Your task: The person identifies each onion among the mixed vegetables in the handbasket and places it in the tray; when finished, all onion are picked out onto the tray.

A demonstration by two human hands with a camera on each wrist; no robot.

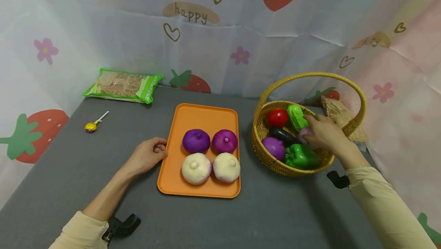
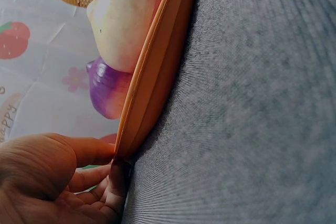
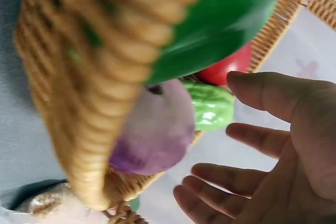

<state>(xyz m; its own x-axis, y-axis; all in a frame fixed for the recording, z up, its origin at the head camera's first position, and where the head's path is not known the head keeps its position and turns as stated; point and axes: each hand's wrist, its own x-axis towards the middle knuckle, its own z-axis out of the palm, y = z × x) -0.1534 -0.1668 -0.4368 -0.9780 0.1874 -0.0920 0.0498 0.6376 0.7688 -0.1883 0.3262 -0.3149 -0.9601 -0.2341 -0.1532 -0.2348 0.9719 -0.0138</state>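
My left hand (image 1: pixel 149 157) pinches the left rim of an orange tray (image 1: pixel 203 115); the left wrist view shows the thumb on top of the rim and fingers beneath. On the tray sit two purple turnips (image 1: pixel 196 141) and two whitish turnips (image 1: pixel 196 169). Over the wicker basket (image 1: pixel 259 134), my right hand (image 1: pixel 324 132) hangs with fingers spread and nothing in its grasp. Close by its fingers lies a purple-and-white turnip (image 3: pixel 157 129). Around that are a green bell pepper (image 1: pixel 301 157), a bumpy light green vegetable (image 1: pixel 297 117), a tomato (image 1: pixel 277 118), an eggplant (image 1: pixel 283 136) and another purple turnip (image 1: pixel 274 148).
The basket's tall handle (image 1: pixel 311 74) arches above its contents. Behind it, to the right, lies a clear bag of tan bits (image 1: pixel 341 117). A green packet (image 1: pixel 122 85) rests at the back left, and a lollipop (image 1: pixel 91 126) lies nearer on the grey table (image 1: pixel 268 210).
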